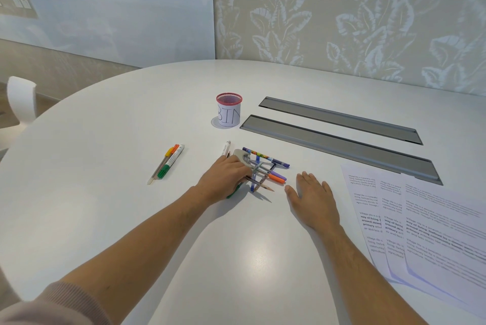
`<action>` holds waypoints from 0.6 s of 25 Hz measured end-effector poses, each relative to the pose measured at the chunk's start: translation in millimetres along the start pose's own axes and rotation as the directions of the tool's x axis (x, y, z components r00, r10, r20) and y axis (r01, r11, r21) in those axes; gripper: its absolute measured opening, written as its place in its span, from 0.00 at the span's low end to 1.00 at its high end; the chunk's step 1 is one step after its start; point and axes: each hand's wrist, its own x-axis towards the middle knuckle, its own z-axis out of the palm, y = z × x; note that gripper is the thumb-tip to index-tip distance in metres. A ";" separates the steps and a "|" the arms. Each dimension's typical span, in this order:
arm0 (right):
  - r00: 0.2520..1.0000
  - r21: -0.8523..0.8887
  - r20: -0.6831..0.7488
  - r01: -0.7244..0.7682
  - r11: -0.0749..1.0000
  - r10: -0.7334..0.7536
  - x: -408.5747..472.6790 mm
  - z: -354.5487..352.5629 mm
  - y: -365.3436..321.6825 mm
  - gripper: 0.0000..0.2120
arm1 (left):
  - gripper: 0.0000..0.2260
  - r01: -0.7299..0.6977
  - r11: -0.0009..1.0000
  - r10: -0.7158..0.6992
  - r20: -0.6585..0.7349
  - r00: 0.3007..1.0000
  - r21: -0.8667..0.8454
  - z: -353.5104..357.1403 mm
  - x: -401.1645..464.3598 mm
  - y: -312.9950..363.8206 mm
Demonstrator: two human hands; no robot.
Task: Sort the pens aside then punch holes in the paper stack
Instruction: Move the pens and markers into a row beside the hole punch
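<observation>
At frame centre the left hand [226, 176] curled its fingers over a heap of crossed pens [265, 170] and a grey hole punch [243, 157]. The right hand [313, 198] lay flat, fingers spread, beside them. Three sorted pens [168, 163] lay further left. Printed paper sheets [420, 222] fanned out at right. A red mesh cup [228, 110] labelled BIN stood above; its contents could not be seen.

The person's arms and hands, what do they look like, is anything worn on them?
Both hands, left hand and right hand, are bare: no gloves, rings or watch show. The right forearm is bare as far as the frame shows. On the left arm, a soft pale pinkish-beige knit sleeve with a ribbed cuff is pushed up, leaving the forearm uncovered.
</observation>
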 end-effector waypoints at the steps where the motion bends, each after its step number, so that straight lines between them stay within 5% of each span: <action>1: 1.000 0.004 -0.001 0.001 1.000 -0.001 -0.1 -0.3 0.0 0.32 | 0.11 -0.012 1.000 0.012 -0.009 1.000 0.002 0.2 -0.2 0.6; 7: 1.000 0.000 -0.007 0.008 1.000 -0.008 -0.9 -1.5 -0.4 0.32 | 0.09 -0.036 0.999 0.032 -0.138 0.990 -0.027 -5.3 -4.0 3.9; 11: 1.000 -0.006 -0.019 0.013 1.000 -0.013 -1.3 -1.4 -0.4 0.32 | 0.05 0.201 0.962 -0.242 -0.234 0.942 -0.186 -15.4 -6.7 -5.8; 15: 1.000 -0.009 -0.011 0.017 1.000 -0.017 -0.7 -1.9 -0.6 0.31 | 0.07 0.471 0.830 -0.539 -0.214 0.815 -0.298 -25.2 -12.5 -29.7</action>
